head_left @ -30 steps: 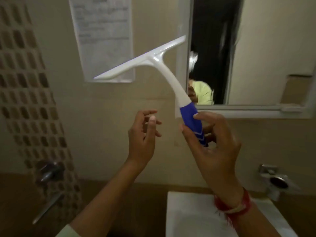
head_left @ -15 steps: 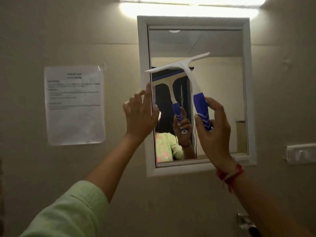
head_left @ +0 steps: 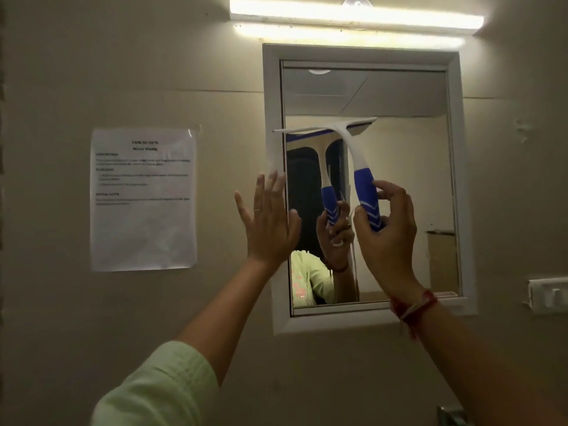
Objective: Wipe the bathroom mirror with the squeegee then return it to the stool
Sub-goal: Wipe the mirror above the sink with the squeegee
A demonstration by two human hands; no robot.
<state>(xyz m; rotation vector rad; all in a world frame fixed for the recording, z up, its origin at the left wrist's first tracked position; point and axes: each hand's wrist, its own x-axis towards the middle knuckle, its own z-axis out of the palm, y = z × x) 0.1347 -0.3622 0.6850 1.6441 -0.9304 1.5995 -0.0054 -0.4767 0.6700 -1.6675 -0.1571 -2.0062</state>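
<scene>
A printed paper notice (head_left: 143, 199) is stuck on the beige wall at about nine o'clock from the mirror. Next, the left hand (head_left: 269, 221) is spread flat, fingers apart and holding nothing, laid over the white left frame of the bathroom mirror (head_left: 399, 195). The squeegee (head_left: 353, 158) is up in front of the glass, its white blade lying near level across the upper half (whether it touches, I cannot tell). At five o'clock from the blade, the right hand (head_left: 385, 232) pinches the blue handle between thumb and curled fingers. A lit tube light (head_left: 356, 18) hangs at twelve o'clock above the mirror.
</scene>
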